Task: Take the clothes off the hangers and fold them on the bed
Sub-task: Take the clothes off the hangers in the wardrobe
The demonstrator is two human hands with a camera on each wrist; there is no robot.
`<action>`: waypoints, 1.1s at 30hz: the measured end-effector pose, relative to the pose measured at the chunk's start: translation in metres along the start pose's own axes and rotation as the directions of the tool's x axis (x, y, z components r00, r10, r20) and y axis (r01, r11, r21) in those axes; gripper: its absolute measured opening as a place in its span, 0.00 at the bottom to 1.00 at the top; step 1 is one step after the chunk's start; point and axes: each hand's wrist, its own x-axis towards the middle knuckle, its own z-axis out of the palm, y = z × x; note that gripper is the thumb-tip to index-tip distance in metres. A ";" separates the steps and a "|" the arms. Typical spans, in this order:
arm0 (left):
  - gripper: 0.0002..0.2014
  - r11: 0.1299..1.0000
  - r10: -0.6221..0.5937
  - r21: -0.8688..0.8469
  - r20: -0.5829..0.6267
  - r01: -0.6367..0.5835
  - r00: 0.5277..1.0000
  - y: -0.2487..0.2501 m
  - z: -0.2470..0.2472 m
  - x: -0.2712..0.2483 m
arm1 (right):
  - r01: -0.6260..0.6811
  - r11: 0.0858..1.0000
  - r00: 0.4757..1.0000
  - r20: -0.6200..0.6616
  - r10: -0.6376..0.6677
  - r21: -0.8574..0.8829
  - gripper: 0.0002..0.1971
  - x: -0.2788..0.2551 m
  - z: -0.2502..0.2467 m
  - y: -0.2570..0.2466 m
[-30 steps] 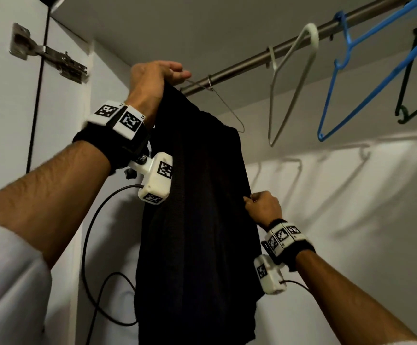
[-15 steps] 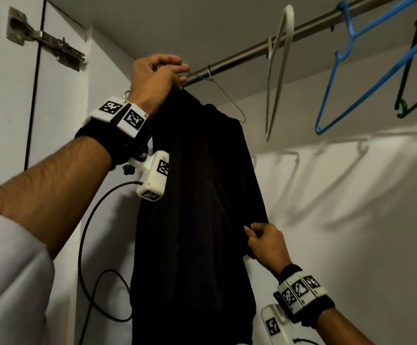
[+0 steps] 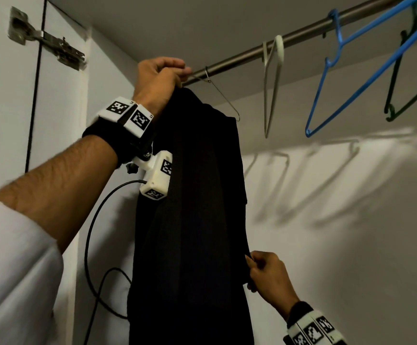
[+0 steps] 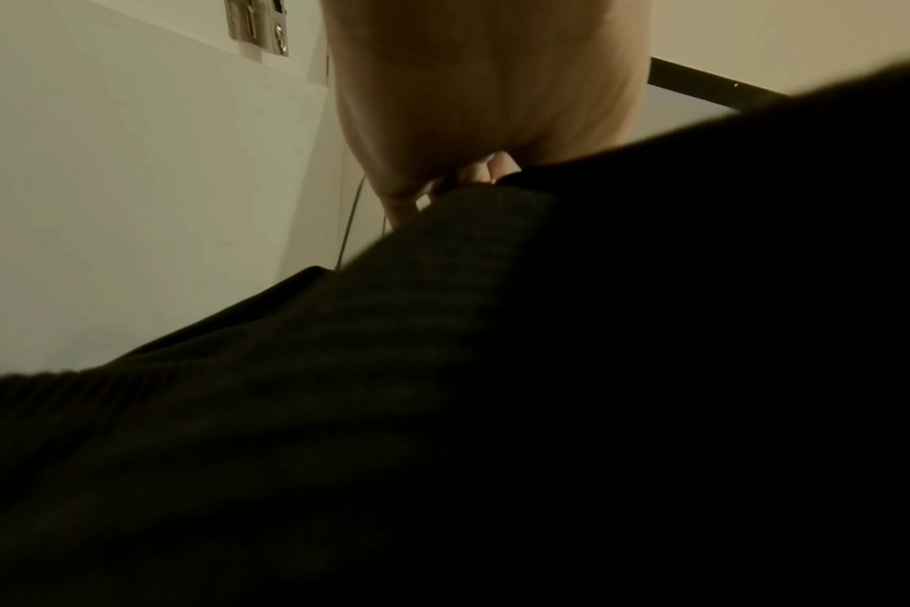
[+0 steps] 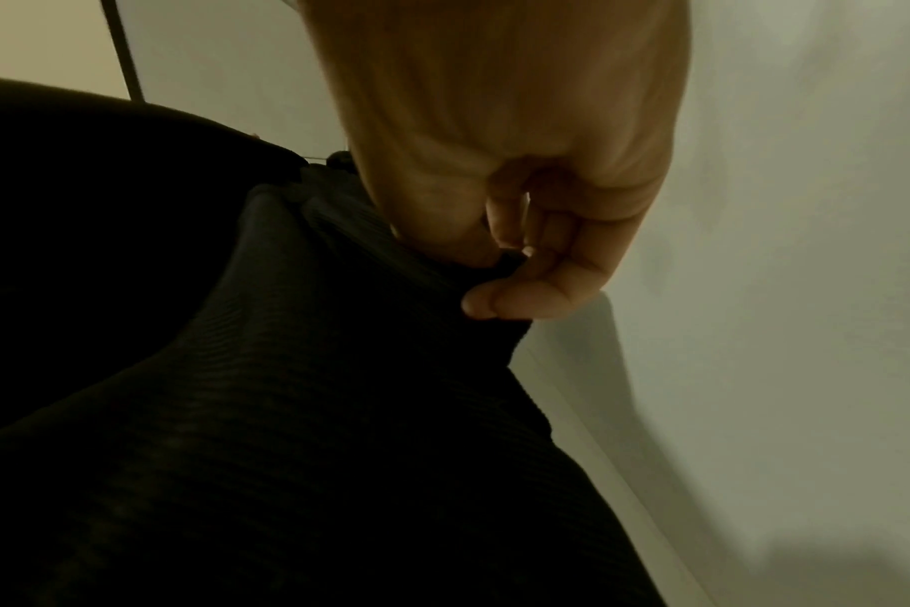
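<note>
From the head, one black garment [image 3: 192,207] hangs between the hands, left hand [image 3: 157,78] gripping its top by the rail [image 3: 289,38], right hand [image 3: 267,275] pinching its right edge lower down, four hangers on the rail: wire [image 3: 223,98], white [image 3: 273,78], blue [image 3: 347,70], dark [image 3: 399,78]; the left wrist shows cloth [image 4: 494,410] under curled fingers [image 4: 474,172]; the right wrist shows fingers [image 5: 525,300] pinching it.

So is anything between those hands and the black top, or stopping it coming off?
Nothing: both hold it. The left hand grips the black ribbed garment at its top, the right hand pinches its edge. It hangs on a thin wire hanger hooked on the metal rail.
</note>
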 end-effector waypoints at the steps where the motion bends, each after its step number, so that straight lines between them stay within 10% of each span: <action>1: 0.19 1.000 0.002 -0.007 -0.008 -0.002 1.000 0.000 0.000 0.000 | 0.013 1.000 1.000 -0.006 -0.013 -0.020 0.18 0.000 -0.005 -0.005; 5: 0.16 1.000 0.006 -0.006 -0.009 -0.006 1.000 -0.002 0.000 -0.001 | 0.061 0.994 0.992 -0.104 -0.070 -0.092 0.03 0.001 -0.030 -0.043; 10: 0.16 1.000 0.005 0.008 0.004 -0.005 1.000 -0.005 0.000 -0.003 | 0.275 0.928 0.896 -0.283 -0.342 -0.251 0.21 -0.004 -0.058 -0.139; 15: 0.15 1.000 0.018 -0.001 0.035 -0.018 0.999 -0.006 0.005 -0.007 | 0.435 0.900 0.900 -0.041 -0.434 0.018 0.42 -0.007 -0.054 -0.235; 19: 0.13 0.999 0.009 -0.032 0.059 -0.007 0.998 -0.002 0.005 -0.006 | 0.489 0.845 0.868 0.029 -0.495 -0.216 0.46 0.017 -0.028 -0.282; 24: 0.10 0.997 -0.031 -0.072 0.003 0.031 1.000 0.004 0.001 0.000 | 0.503 0.798 0.821 -0.105 -0.561 -0.332 0.21 0.048 -0.016 -0.263; 33: 0.11 0.998 -0.060 0.005 -0.025 0.060 0.998 -0.008 -0.009 0.007 | 0.435 0.824 0.858 -0.113 -0.502 -0.362 0.21 0.035 -0.023 -0.142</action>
